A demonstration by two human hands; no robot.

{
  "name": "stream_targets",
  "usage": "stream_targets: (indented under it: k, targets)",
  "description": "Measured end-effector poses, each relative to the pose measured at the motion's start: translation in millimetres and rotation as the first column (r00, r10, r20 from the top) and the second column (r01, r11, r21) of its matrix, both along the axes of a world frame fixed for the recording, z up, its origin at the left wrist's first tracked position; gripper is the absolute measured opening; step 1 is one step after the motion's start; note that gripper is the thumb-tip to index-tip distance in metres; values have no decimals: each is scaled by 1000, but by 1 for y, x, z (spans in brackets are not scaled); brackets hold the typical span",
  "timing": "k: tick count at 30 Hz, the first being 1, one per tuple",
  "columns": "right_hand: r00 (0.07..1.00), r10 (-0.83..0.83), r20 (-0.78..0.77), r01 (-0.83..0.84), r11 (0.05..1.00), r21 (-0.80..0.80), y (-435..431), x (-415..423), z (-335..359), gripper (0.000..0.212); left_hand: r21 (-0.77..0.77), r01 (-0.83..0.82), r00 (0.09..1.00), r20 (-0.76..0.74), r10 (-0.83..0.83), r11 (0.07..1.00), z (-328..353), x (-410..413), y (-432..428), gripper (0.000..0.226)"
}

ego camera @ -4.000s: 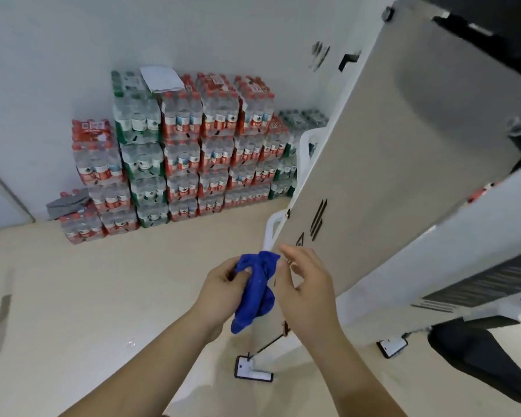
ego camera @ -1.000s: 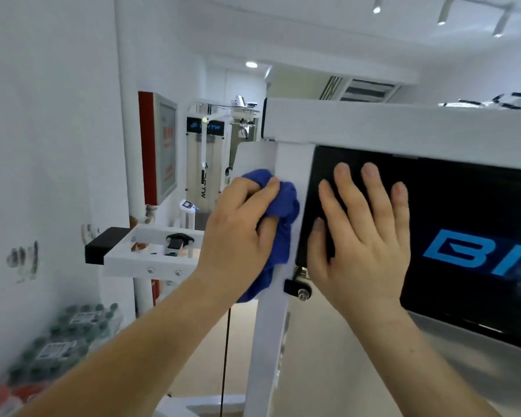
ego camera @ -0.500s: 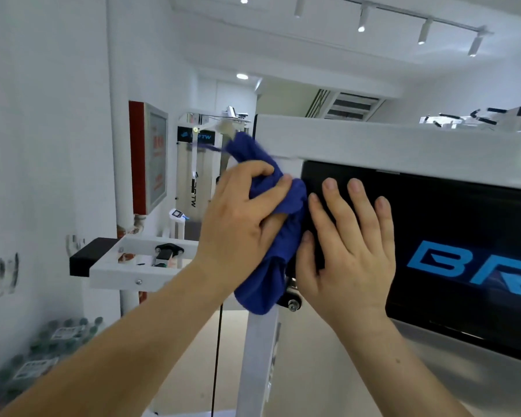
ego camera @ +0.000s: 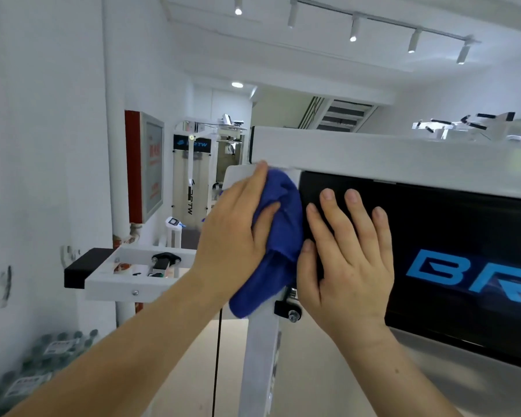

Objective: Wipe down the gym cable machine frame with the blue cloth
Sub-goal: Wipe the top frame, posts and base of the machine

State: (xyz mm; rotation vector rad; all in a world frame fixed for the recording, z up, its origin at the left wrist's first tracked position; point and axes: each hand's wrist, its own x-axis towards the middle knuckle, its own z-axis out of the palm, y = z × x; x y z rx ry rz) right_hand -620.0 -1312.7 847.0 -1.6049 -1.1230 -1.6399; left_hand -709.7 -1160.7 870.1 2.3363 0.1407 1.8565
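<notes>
Change: the crumpled blue cloth (ego camera: 282, 233) no longer pokes up past the white top beam (ego camera: 373, 156). It now sits bunched on the white metal frame post (ego camera: 259, 356), just under the beam. The right hand (ego camera: 349, 266) stays flat on the glossy black logo panel (ego camera: 463, 230).
Grip: the left hand (ego camera: 233, 233) curls round the cloth and presses it to the post. The right hand's fingers are straight and hold nothing.
Count: two hands, one cloth, five ceiling spotlights (ego camera: 354, 33).
Hidden: the cloth is partly under the left hand, the blue logo is cut off at the right edge, and the bottle packs (ego camera: 42, 356) are blurred.

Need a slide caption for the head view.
Left hand holds blue cloth against white frame post; right hand rests flat on black panel.
</notes>
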Motion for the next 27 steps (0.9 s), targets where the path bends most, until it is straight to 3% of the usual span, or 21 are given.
stream_targets:
  k: [4,8,15,22,27]
  targets:
    - [1000,-16,-9,15,1000,-15,-1,-1,0,44,-192,18,1000,-2,-18,981,-46,19,-26,58]
    - [999,-39,-22,38,999,-13,0,-4,1,42,30,-176,959,-220,178,984,-101,22,-20,64]
    - [1000,4,6,-4,1000,28,-1,-5,6,37,59,-120,988,-92,126,991,-7,16,-8,64]
    - [997,3,71,-4,1000,18,-3,0,13,30,73,-80,959,-268,97,994,-81,-4,-27,74]
    - [996,78,45,-79,996,28,-2,2,11,36,165,-129,962,-218,164,978,-55,7,-13,73]
